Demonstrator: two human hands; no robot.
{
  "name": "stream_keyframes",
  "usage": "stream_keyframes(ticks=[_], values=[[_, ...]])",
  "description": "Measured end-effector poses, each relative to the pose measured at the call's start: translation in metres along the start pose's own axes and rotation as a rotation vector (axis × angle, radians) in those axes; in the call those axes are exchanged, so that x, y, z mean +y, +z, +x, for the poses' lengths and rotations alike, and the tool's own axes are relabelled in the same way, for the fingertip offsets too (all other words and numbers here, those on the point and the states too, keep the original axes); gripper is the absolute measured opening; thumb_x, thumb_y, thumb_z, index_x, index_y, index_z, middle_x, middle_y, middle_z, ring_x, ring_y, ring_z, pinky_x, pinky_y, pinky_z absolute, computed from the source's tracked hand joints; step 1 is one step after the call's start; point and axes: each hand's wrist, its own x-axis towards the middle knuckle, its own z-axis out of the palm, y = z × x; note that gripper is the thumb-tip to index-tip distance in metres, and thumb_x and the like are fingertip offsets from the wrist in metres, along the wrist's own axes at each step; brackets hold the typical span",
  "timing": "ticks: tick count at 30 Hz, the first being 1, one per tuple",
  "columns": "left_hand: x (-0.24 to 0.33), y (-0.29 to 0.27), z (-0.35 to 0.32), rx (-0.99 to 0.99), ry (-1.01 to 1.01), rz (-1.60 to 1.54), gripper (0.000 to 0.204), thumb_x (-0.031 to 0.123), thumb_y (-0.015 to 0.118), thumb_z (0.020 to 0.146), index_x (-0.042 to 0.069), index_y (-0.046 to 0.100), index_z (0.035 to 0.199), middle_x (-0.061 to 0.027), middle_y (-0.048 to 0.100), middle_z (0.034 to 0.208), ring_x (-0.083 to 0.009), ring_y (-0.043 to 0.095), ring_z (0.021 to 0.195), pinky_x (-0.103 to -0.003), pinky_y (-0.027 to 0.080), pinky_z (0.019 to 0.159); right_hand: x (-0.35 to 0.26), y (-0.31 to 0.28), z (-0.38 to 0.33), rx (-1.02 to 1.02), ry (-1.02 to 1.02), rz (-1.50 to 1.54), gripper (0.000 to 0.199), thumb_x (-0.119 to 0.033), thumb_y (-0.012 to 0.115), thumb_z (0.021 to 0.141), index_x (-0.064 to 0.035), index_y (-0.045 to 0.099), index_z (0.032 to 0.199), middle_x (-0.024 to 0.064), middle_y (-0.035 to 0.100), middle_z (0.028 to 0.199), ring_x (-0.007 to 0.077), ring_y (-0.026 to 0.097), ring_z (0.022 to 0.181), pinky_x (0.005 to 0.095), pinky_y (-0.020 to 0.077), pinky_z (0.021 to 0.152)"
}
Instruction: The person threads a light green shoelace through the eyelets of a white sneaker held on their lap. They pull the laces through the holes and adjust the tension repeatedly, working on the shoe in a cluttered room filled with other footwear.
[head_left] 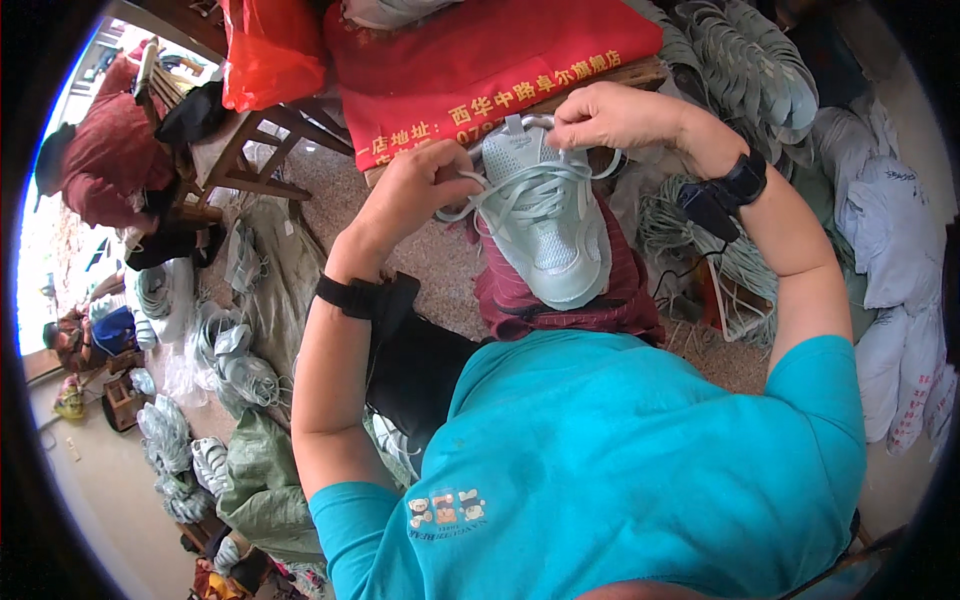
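1. Open room is lying over the speckled floor [437, 280], between the left forearm [345, 270] and the shoe [572, 245].
2. Laces [540, 203] are stretching across the shoe, obstructing passage between the hands.
3. The red cover [480, 60] is bordering the far side.
4. Pale green strands [745, 285] are crowding the right forearm's [765, 215] inner side.

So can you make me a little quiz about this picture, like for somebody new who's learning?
1. Pick one: what colour is the striped cloth under the shoe?
a) green
b) maroon
c) yellow

2. True or false: the shoe's toe points away from the person's shirt.

3. Fill in the gap: the left hand is pinching the shoe's ____.

Key:
1. b, maroon.
2. False; the toe points toward the shirt.
3. Laces.
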Motion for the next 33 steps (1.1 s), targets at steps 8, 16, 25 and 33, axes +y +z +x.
stream_keyframes(ticks=[8,16,25,33], values=[[-0.015,0.02,0.011,0.193,0.045,0.109,0.015,0.015,0.069,0.082,0.0,0.07,0.085,-0.0046,0.058,0.07,-0.0151,0.06,0.068,-0.03,0.048,0.059,-0.002,0.02,0.01,0.212,0.093,0.069,0.017,-0.017,0.067,0.076,0.0002,0.066,0.075,0.0023,0.056,0.063,0.01,0.05,0.062,0.0307,0.0427,0.059],[0.049,0.059,0.027,0.564,0.218,-0.126,0.013,0.013,0.067,0.087,0.0,0.064,0.085,-0.0107,0.055,0.081,-0.0241,0.053,0.079,-0.035,0.043,0.071,-0.035,0.039,0.026,0.502,-0.174,0.955,0.019,-0.019,0.065,0.091,0.0004,0.066,0.093,0.0018,0.061,0.083,0.0087,0.055,0.076,0.0273,0.046,0.068],[-0.013,0.106,-0.012,0.619,0.13,-0.094,0.045,0.025,0.058,0.096,0.001,0.044,0.131,-0.0245,0.031,0.141,-0.0379,0.033,0.132,-0.043,0.031,0.11,0.002,0.077,-0.02,0.403,0.181,1.134,0.039,-0.039,0.049,0.099,-0.0058,0.065,0.11,0.0042,0.066,0.105,0.0122,0.059,0.094,0.0309,0.048,0.085],[0.034,0.082,-0.061,0.504,0.354,-0.154,0.043,0.02,0.066,0.09,0.003,0.054,0.128,-0.0186,0.024,0.151,-0.0359,0.029,0.141,-0.043,0.031,0.112,-0.024,0.047,-0.066,0.059,-0.055,1.416,0.053,-0.046,0.059,0.095,-0.0007,0.058,0.122,0.0084,0.068,0.107,0.0159,0.065,0.097,0.029,0.0507,0.089]])
